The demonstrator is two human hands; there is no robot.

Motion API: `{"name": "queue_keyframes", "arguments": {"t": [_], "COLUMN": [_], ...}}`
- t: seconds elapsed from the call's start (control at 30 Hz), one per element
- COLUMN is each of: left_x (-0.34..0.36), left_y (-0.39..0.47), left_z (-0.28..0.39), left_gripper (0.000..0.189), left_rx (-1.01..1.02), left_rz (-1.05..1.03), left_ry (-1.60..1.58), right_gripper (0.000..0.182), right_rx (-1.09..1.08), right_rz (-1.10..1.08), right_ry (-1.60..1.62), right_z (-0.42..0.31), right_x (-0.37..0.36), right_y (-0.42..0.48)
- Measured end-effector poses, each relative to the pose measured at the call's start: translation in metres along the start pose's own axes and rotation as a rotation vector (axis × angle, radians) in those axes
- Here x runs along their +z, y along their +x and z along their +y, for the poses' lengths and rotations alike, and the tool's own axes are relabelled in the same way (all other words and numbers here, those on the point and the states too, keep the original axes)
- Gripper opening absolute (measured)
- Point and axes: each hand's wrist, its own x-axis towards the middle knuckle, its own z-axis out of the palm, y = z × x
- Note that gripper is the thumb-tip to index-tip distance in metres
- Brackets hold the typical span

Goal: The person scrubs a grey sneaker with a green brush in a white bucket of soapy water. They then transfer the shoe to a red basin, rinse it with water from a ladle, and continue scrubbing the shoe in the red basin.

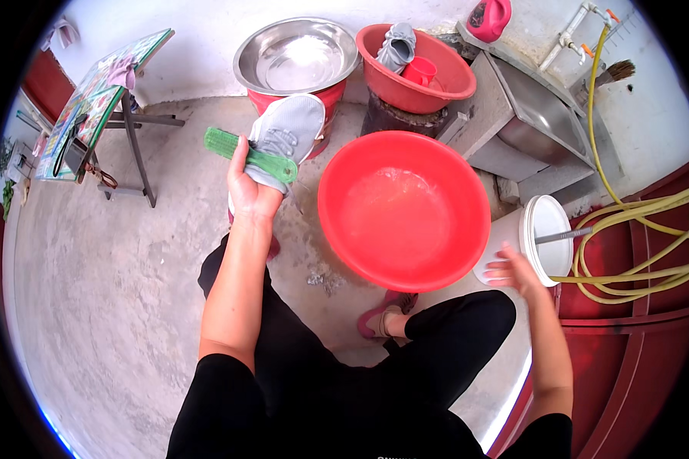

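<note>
My left hand (256, 189) holds a grey lace-up sneaker (290, 123) and a green plastic scrub brush (270, 164), which lies across the laces with my thumb over its handle. The shoe's toe points away from me, in front of a steel basin (298, 56). To the right of the shoe is a large red plastic basin (405, 209) with a wet-looking, shiny inside. My right hand (514, 269) holds nothing; its fingers are spread, between the red basin's right rim and a white plastic bucket (560, 212) with a grey rod across its mouth.
A paler red basin (373, 74) holds another grey shoe (399, 49) and a red mug (420, 71). A steel sink (542, 109) stands right of it, near a pink jug (488, 20). Coiled yellow hose (600, 269) hangs at right. A folding table (100, 86) stands at left.
</note>
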Motion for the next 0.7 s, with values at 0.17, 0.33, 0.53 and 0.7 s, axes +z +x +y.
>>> {"name": "queue_keyframes", "arguments": {"t": [0.17, 0.33, 0.53, 0.7], "left_x": [-0.003, -0.003, -0.002, 0.000], "left_y": [0.007, 0.003, 0.007, 0.006], "left_z": [-0.005, -0.005, -0.003, -0.010], "left_gripper": [0.033, 0.032, 0.031, 0.031], "left_rx": [-0.009, -0.026, -0.005, -0.074], "left_rz": [-0.018, -0.004, -0.005, -0.017], "left_ry": [-0.030, -0.027, -0.068, -0.109], "right_gripper": [0.052, 0.041, 0.042, 0.039], "right_rx": [0.009, -0.019, -0.111, -0.167], "right_rz": [-0.176, -0.083, 0.060, 0.238], "right_ry": [0.400, 0.480, 0.646, 0.603], "right_z": [0.003, 0.015, 0.028, 0.003], "right_x": [0.099, 0.103, 0.037, 0.016], "right_y": [-0.013, -0.024, -0.078, -0.076]}}
